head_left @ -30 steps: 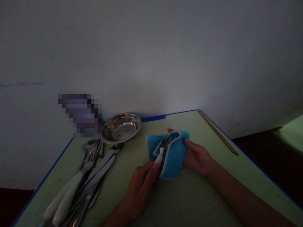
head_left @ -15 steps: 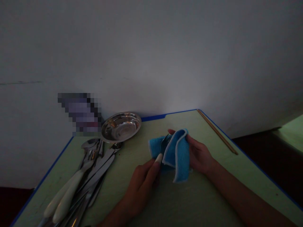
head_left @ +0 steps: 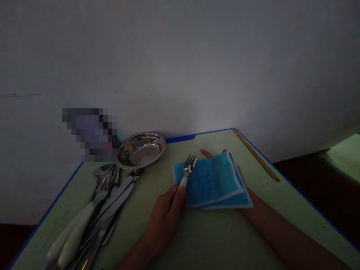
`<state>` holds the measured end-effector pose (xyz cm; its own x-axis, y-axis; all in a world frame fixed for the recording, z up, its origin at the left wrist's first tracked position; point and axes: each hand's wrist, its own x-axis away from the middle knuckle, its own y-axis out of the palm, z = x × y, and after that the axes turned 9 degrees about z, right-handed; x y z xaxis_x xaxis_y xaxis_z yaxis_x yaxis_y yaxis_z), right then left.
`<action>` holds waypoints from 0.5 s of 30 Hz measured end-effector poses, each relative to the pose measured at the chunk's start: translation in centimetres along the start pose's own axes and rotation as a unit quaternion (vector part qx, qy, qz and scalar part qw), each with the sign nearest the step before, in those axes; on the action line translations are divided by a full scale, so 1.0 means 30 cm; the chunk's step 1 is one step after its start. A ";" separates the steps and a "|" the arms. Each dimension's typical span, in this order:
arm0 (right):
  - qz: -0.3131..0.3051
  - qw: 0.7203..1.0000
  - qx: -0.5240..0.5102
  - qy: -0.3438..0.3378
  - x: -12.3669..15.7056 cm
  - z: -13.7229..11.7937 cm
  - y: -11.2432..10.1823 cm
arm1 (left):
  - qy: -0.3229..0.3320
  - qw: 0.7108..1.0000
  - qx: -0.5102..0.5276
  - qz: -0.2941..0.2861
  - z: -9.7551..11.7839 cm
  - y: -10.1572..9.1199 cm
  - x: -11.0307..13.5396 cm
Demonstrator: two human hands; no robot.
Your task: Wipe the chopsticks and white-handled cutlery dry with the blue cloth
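My left hand [head_left: 168,212] is closed around the pale handle of a fork [head_left: 189,165]. The fork's metal tines point up and away, in front of a folded blue cloth [head_left: 212,182] with white edging. My right hand [head_left: 206,153] holds this cloth from behind and beneath. Its stretched fingertips stick out past the far edge, while the cloth hides the palm and most of the fingers. The cloth lies spread over the hand, with its layers slightly apart at the right.
Left of my hands lies a pile of cutlery [head_left: 95,210], with spoons, forks and knives. A shallow steel bowl [head_left: 142,150] stands behind it, beside a blurred-out object [head_left: 92,131] against the wall. Chopsticks [head_left: 255,155] lie along the right edge of the green tabletop [head_left: 213,240].
The cloth has opened away from the fork and now lies flatter over my right hand. The fork, partly covered before, shows its whole head. My left hand keeps its grip.
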<state>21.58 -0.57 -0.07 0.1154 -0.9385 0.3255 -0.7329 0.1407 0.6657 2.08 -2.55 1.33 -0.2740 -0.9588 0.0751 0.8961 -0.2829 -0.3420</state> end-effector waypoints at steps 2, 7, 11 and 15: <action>0.007 0.999 -0.049 0.003 0.011 -0.026 0.006 | -0.007 1.000 0.002 0.007 -0.002 0.001 -0.003; 0.045 0.997 -0.066 0.007 0.007 -0.077 -0.029 | -0.010 1.000 0.013 0.020 -0.007 0.003 -0.005; 0.047 0.998 -0.026 -0.019 -0.008 -0.064 -0.061 | 0.014 0.999 0.008 0.031 -0.006 -0.004 -0.004; 0.001 0.994 -0.026 -0.104 0.000 -0.036 -0.046 | 0.038 0.995 0.048 0.079 -0.011 -0.013 -0.006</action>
<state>23.32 -0.42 -0.26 -0.0305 -0.9824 0.1843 -0.6963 0.1532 0.7012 1.67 -2.25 1.13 -0.1496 -0.9878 -0.0438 0.9584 -0.1340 -0.2521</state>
